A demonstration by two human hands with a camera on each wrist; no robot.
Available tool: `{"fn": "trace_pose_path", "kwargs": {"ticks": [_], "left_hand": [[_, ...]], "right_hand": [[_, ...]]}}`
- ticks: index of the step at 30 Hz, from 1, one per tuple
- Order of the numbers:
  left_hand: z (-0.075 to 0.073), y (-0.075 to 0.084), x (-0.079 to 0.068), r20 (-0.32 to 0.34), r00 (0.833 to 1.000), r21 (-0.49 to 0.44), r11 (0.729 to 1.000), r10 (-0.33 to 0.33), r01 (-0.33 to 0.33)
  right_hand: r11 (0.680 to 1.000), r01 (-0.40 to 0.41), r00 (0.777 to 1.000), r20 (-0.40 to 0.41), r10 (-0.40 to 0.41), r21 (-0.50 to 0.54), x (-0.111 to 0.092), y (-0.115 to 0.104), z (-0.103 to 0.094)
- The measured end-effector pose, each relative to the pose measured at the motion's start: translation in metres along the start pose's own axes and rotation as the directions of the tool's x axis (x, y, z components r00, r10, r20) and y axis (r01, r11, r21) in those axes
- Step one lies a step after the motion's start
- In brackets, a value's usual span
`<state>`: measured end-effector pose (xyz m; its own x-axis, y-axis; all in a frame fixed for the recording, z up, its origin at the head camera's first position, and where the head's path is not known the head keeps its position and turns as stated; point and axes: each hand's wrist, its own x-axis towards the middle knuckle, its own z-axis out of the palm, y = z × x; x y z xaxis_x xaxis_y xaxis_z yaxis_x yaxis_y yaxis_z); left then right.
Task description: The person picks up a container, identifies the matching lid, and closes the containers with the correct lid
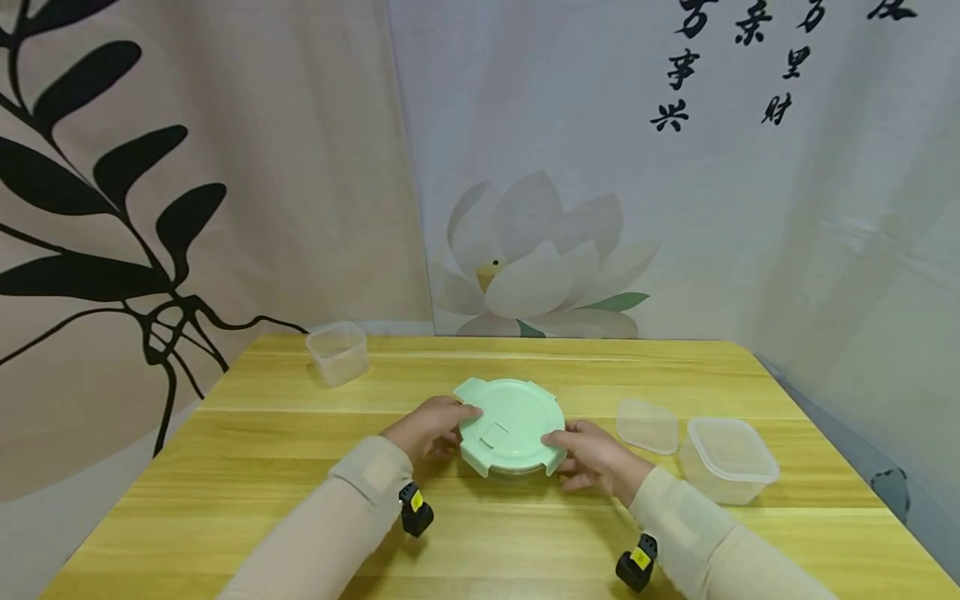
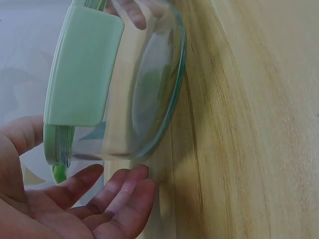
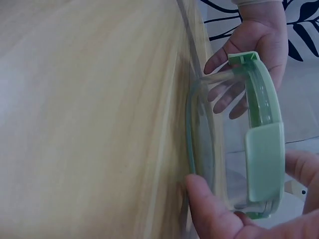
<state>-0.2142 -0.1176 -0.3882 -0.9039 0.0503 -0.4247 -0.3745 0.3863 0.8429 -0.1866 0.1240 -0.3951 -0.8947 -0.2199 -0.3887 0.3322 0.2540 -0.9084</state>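
Note:
A round glass food container (image 2: pixel 149 99) with a mint-green snap lid (image 1: pixel 513 417) stands in front of me on the table, its side flaps hanging outward. My left hand (image 1: pixel 435 429) holds it at the left edge, thumb on top of the lid and the other fingers loosely bent below the flap. On the opposite edge, my right hand (image 1: pixel 596 458) grips the container, its thumb on the lid and a finger low along the glass side (image 3: pixel 232 149). Through the clear glass in the left wrist view, fingers of the right hand show.
On the wooden table (image 1: pixel 225 500), a clear plastic tub (image 1: pixel 339 354) stands at the back left. A flat translucent lid (image 1: pixel 647 427) lies to the right, beside a lidded plastic box (image 1: pixel 727 462). A printed curtain (image 1: pixel 570 167) hangs behind the table's back edge.

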Motion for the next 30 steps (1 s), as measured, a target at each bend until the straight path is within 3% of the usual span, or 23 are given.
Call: {"fn": "trace_pose_path", "kwargs": {"ticks": [14, 30], "left_hand": [[0.008, -0.009, -0.007, -0.026, 0.999, -0.007, 1.000, 0.027, -0.028], [0.014, -0.020, -0.028, 0.025, 1.000, -0.044, 0.999, 0.016, -0.014]], "right_hand": [[1.000, -0.001, 1.000, 0.000, 0.001, -0.006, 0.005, -0.001, -0.003], [0.999, -0.009, 1.000, 0.002, 0.009, -0.039, 0.010, -0.004, -0.013]]}}
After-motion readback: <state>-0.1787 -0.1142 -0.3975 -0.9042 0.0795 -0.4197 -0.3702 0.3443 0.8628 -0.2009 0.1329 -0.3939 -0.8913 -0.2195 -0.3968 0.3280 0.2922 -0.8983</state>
